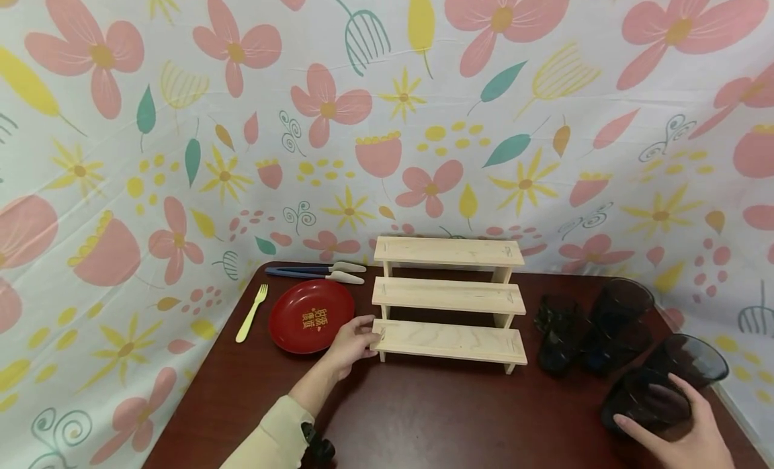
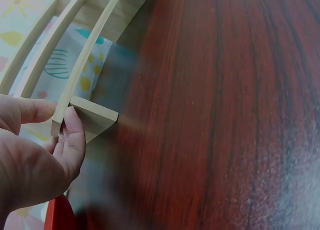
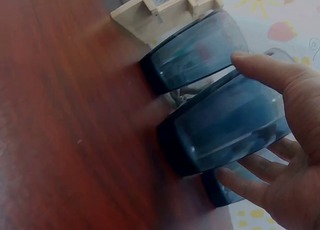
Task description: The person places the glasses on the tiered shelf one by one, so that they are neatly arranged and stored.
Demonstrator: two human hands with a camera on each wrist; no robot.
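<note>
My left hand pinches the left end of the lowest board of a three-tier wooden display stand. In the left wrist view the thumb lies on one face of that board and the fingers on the other. On the right, my right hand holds a dark see-through glass, thumb on one side, fingers round the other. Seen from the right wrist, this glass stands upright with its thick base at the table, between two similar glasses.
Several more dark glasses cluster at the right rear, close to the wall cloth. Left of the stand lie a red plate, a yellow fork and blue-handled tongs. Flower-printed cloth hangs behind the dark wooden table.
</note>
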